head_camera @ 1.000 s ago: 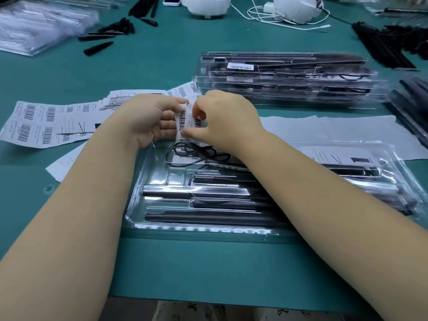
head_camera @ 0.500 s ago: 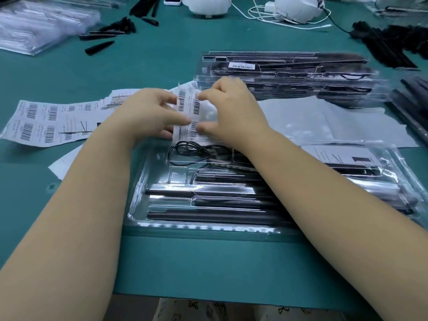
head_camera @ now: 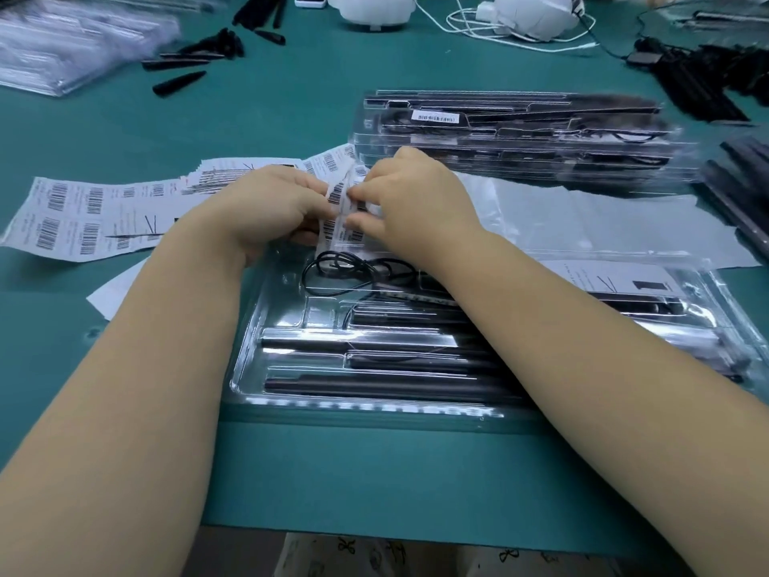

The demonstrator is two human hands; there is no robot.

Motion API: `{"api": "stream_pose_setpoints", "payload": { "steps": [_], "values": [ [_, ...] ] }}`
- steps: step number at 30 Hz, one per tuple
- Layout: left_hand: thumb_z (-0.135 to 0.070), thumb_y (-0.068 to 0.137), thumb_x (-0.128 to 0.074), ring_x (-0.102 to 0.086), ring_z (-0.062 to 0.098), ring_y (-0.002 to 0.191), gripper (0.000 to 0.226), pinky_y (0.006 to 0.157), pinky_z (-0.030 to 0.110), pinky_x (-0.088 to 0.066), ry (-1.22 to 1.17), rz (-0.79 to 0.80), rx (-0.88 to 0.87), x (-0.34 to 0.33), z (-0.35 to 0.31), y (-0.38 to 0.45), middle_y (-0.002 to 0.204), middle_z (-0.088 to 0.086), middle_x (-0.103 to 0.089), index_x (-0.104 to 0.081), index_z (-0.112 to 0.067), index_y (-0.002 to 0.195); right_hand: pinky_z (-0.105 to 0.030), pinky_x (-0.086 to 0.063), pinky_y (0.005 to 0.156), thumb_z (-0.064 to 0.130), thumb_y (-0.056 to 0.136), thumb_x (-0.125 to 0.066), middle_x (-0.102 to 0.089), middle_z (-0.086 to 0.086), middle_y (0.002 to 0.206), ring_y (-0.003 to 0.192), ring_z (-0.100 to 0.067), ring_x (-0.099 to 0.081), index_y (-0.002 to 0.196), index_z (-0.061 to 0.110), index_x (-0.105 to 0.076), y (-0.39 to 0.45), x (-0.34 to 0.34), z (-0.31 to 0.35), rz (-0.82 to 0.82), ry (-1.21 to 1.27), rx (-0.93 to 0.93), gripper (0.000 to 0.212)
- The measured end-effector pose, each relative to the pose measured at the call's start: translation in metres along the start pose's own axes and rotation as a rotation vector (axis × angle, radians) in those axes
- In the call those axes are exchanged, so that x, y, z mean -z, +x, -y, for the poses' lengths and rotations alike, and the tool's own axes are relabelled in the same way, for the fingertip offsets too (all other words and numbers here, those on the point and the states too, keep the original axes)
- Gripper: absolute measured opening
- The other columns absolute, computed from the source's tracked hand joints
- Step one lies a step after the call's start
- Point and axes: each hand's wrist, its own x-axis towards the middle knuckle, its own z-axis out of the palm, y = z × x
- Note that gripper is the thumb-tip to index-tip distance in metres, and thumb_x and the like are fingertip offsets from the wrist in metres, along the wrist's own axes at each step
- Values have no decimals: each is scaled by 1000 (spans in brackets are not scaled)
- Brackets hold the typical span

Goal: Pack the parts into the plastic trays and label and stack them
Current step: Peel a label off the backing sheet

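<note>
A clear plastic tray (head_camera: pixel 249 368) lies in front of me, filled with black rods and a coiled black cable (head_camera: pixel 353 270). Above its far edge both hands meet on a small barcode label sheet (head_camera: pixel 338 214). My left hand (head_camera: pixel 266 206) pinches the sheet's left side. My right hand (head_camera: pixel 412 193) pinches its right side with thumb and fingertips. The sheet is bent between them, and part of it is hidden by the fingers. A stack of packed trays (head_camera: pixel 520 139) with a barcode label on top sits behind my hands.
More barcode label sheets (head_camera: pixel 83 214) spread out at the left. White backing paper (head_camera: pixel 582 218) lies between the tray and the stack. Loose black parts (head_camera: pixel 699 85) lie at the far right and far left. A pile of clear trays (head_camera: pixel 62 47) sits far left.
The label sheet has come down a little and is folded closer between the two hands. The fingers of both hands have shifted on it. The tray has not moved.
</note>
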Motion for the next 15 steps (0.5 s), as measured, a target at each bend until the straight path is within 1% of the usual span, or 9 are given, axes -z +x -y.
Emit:
{"api": "stream_pose_setpoints", "payload": {
  "steps": [1,2,3,4,6,7,8,11,15],
  "values": [
    [2,84,-58,-50,17,59,18,56,26,-43,-6,-28,8,-1,1,1,65,6,-58,-66,-13,75,-34,-39,85,49,96,-42,-62,0,111,103,-24,-47,110,21,-67,1,-1,1,1,-33,20,39],
    [0,84,-60,-55,19,63,20,59,27,-46,-16,-73,20,-2,1,3,74,7,-64,-67,-15,95,-32,-36,80,48,97,-40,-61,-1,109,102,-25,-47,107,20,-67,1,-1,2,6,-51,29,40],
    [-1,84,-61,-59,19,67,32,60,28,-49,-18,-117,31,-4,3,6,81,9,-66,-63,-17,112,-31,-32,76,47,98,-38,-61,-2,107,102,-25,-47,104,19,-67,2,-1,2,18,-55,28,42],
    [-2,84,-61,-60,19,68,41,61,28,-51,0,-148,28,-5,4,7,84,9,-67,-57,-19,122,-30,-29,74,47,98,-37,-61,-3,107,102,-25,-47,103,18,-67,2,-1,3,34,-50,21,42],
    [-7,85,-62,-61,20,72,48,70,36,-53,107,-167,-21,-7,7,8,87,15,-67,-51,-23,129,-29,-26,72,45,99,-36,-60,-3,107,102,-24,-46,104,18,-67,3,-2,2,58,-28,10,41],
    [-9,85,-62,-59,21,76,50,76,41,-52,145,-148,-49,-7,7,7,91,20,-67,-48,-25,131,-28,-26,72,44,99,-36,-60,-3,107,102,-24,-46,104,19,-67,2,-2,1,58,-19,7,41],
    [-10,86,-61,-56,21,78,52,78,43,-50,160,-122,-81,-7,7,6,92,23,-66,-45,-27,133,-28,-27,72,44,100,-36,-61,-2,107,102,-24,-46,105,20,-68,2,-2,1,52,-15,6,40],
    [-12,88,-59,-52,17,73,56,72,34,-44,193,-85,-178,-6,8,4,82,12,-58,-41,-33,137,-29,-26,71,41,100,-35,-62,-2,106,102,-24,-47,106,19,-68,1,-2,1,44,-26,21,40],
    [-9,91,-56,-44,13,57,57,59,25,-39,250,-18,-246,-5,8,1,65,-5,-54,-40,-37,138,-32,-31,75,33,100,-35,-62,-4,104,101,-26,-48,101,15,-66,2,-2,0,46,13,33,36]
  ]
}}
